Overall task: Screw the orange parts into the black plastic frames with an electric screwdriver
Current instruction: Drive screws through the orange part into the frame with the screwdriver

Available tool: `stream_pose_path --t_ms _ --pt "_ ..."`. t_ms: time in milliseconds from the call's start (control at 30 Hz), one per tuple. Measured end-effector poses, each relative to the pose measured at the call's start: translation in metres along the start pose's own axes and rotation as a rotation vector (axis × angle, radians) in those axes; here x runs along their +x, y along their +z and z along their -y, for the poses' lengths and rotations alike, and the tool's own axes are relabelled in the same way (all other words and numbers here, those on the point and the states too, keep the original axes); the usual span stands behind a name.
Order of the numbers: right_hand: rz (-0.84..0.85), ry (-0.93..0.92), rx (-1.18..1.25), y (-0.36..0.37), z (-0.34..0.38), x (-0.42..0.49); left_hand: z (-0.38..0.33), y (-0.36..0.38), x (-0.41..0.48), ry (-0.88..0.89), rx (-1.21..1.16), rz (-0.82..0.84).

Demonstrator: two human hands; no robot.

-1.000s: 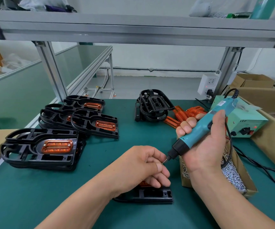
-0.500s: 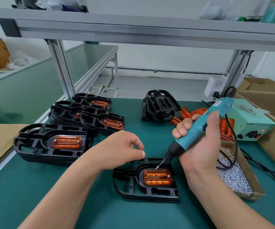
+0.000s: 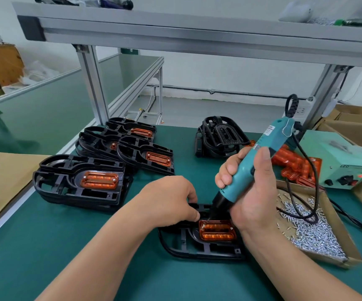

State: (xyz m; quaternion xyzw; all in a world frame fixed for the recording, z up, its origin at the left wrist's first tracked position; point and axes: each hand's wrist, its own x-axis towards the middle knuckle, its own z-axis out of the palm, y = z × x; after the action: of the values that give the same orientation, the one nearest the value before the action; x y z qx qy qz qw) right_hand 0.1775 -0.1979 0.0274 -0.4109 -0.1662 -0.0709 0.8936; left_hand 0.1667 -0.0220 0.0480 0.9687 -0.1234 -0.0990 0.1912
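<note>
right hand (image 3: pixel 254 192) fists round the teal electric screwdriver (image 3: pixel 260 157), bit down on the orange ribbed part (image 3: pixel 217 232), left corner.
left hand (image 3: pixel 167 200) curls over the far edge of the black plastic frame (image 3: pixel 197 246), gripping it beside the bit. cardboard tray of silver screws (image 3: pixel 353 260) sits by the right wrist. frame lies flat between both forearms.

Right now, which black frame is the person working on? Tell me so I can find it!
On the green table, look nearest the person. One black frame lies alone there, with the left hand holding it. Unlike the stacked frames at the left, its orange part has the teal electric screwdriver tip at one corner.
</note>
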Motion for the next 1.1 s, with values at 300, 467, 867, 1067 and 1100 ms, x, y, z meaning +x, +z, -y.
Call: stream_pose_path --t_ms 300,467,867,1067,1100 --pt "0.134 -0.013 -0.093 0.006 0.003 -0.003 -0.003 0.003 -0.001 -0.017 0.014 -0.016" --pt "0.248 -0.040 -0.178 0.019 -0.001 -0.009 -0.006 0.004 -0.003 -0.024 0.009 -0.033" --pt "0.279 -0.058 -0.310 0.026 -0.001 -0.011 -0.011 0.006 -0.002 -0.075 0.041 -0.045" --pt "0.321 -0.018 -0.309 0.030 -0.005 -0.014 -0.013 0.010 0.000 -0.077 0.072 -0.058" --pt "0.325 -0.007 -0.303 0.030 -0.006 -0.013 -0.013 0.011 0.000 -0.082 0.075 -0.063"
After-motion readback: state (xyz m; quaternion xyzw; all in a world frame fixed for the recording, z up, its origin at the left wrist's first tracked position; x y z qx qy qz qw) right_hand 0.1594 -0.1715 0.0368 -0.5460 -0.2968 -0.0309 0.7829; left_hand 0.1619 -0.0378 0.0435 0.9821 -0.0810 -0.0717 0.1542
